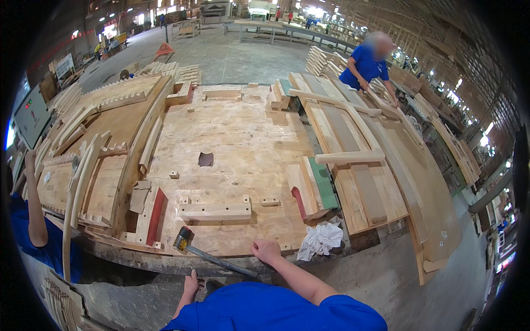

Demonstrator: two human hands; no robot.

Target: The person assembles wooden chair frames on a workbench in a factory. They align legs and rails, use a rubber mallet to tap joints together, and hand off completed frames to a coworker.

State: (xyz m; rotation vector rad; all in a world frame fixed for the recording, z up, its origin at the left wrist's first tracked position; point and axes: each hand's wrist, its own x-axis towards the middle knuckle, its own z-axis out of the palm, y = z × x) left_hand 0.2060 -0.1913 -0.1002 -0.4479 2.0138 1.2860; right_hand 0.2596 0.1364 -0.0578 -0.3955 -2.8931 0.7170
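Observation:
My right hand (267, 251) rests on the front edge of a plywood worktop (237, 132), its fingers curled in with nothing seen in them. Just left of it lies a hammer (221, 261) with a dark and yellow head and a long grey handle that reaches past the edge. Below that edge hangs my left hand (191, 283), thumb upward, its other fingers mostly hidden. Ahead on the worktop are a drilled wooden block (215, 212) and a smaller wooden block (270, 202). A crumpled white cloth (321, 240) lies right of my right hand.
Red-faced wooden blocks (157, 217) and green-faced blocks (322, 185) stand along the worktop's sides. A dark scrap (206, 159) lies mid-worktop. Wooden frame parts (348, 157) are on the right, curved rails (88, 165) on the left. A co-worker (367, 63) bends over panels at far right; another person's arm (36, 204) is at left.

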